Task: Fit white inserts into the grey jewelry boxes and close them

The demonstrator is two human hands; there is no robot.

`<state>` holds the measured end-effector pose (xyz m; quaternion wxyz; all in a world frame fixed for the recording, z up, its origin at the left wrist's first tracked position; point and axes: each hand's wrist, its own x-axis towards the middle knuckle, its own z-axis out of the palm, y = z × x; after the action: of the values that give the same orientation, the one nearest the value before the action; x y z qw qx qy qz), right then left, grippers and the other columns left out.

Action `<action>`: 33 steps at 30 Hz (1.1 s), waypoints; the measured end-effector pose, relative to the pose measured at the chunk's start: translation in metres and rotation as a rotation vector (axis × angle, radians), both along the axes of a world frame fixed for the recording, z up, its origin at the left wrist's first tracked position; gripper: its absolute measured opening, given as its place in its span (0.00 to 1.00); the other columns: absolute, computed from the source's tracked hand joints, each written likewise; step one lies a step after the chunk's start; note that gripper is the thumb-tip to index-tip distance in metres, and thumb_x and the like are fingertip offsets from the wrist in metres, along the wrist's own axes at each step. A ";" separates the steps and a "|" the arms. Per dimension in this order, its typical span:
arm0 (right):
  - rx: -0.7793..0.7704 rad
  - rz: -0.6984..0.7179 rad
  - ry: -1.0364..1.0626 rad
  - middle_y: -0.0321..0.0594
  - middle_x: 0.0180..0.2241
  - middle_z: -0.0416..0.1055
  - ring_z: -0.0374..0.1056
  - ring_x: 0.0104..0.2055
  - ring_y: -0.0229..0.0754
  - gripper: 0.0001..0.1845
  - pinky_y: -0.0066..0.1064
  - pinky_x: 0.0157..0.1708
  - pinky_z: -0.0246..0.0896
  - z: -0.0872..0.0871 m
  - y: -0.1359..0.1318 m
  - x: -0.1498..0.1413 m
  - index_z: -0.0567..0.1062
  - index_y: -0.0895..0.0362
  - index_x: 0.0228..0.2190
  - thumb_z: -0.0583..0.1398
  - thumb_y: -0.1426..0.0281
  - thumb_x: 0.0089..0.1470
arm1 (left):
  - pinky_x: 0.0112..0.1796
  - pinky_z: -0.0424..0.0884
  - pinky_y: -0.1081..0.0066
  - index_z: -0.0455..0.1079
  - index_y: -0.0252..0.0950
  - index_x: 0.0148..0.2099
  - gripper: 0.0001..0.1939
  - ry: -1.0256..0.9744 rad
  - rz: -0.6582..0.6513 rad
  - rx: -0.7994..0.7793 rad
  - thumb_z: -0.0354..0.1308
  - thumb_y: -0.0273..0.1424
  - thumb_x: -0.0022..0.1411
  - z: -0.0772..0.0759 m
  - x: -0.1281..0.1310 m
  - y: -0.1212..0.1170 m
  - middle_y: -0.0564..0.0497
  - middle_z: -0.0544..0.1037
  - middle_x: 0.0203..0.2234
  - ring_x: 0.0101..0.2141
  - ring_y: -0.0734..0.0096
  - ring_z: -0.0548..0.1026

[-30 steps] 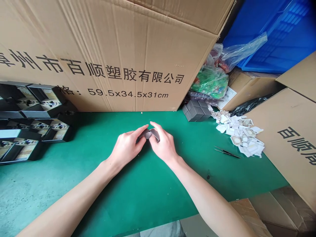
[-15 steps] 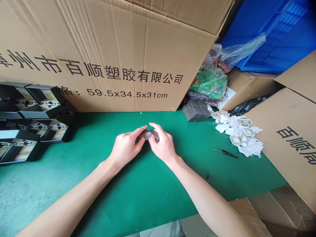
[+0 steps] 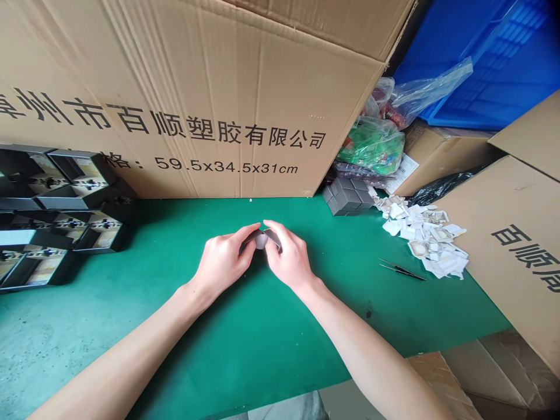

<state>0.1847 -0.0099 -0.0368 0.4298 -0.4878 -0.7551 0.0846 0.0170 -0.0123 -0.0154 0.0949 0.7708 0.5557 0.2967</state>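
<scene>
Between my two hands is a small dark grey box (image 3: 273, 238), mostly covered by the fingers, with its two halves tilted against each other. A pale, light-coloured patch shows in the gap between them. My left hand (image 3: 224, 256) pinches the left half between thumb and forefinger. On the other half, my right hand (image 3: 289, 256) is closed in the same way, forefinger on top and thumb below. Both hands are held over the middle of the green table (image 3: 245, 350).
Open black boxes (image 3: 94, 236) are stacked at left, before a large cardboard carton (image 3: 210, 76). To the right are stacked small grey boxes (image 3: 347, 197), a pile of white pieces (image 3: 431, 236), tweezers (image 3: 401, 269), plastic bags (image 3: 371, 143) and a blue crate (image 3: 455, 76).
The fingers and the box have hardly moved. A little more of the pale patch between the halves appears lit. Nothing was taken hold of or let go.
</scene>
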 end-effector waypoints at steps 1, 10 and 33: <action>0.005 0.000 -0.004 0.42 0.47 0.78 0.76 0.47 0.44 0.20 0.34 0.47 0.73 0.001 0.000 0.000 0.71 0.55 0.52 0.51 0.74 0.60 | 0.26 0.67 0.72 0.75 0.38 0.56 0.21 0.004 0.004 -0.001 0.49 0.31 0.66 0.000 0.000 0.000 0.50 0.85 0.31 0.26 0.66 0.81; 0.007 0.009 -0.009 0.42 0.48 0.77 0.75 0.48 0.44 0.21 0.34 0.48 0.73 0.001 -0.001 -0.001 0.71 0.55 0.52 0.51 0.76 0.59 | 0.23 0.63 0.72 0.77 0.38 0.53 0.19 0.021 0.026 0.030 0.51 0.30 0.64 -0.001 0.002 0.000 0.51 0.85 0.28 0.24 0.66 0.81; -0.123 0.001 -0.012 0.40 0.46 0.78 0.76 0.45 0.45 0.24 0.36 0.45 0.73 -0.002 0.003 0.000 0.70 0.53 0.54 0.54 0.75 0.56 | 0.29 0.69 0.71 0.73 0.41 0.58 0.21 0.048 -0.025 0.029 0.50 0.33 0.66 -0.007 -0.002 0.003 0.52 0.85 0.35 0.27 0.65 0.80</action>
<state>0.1845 -0.0073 -0.0386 0.3944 -0.5134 -0.7513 0.1284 0.0154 -0.0090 -0.0219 0.0739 0.7859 0.5439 0.2847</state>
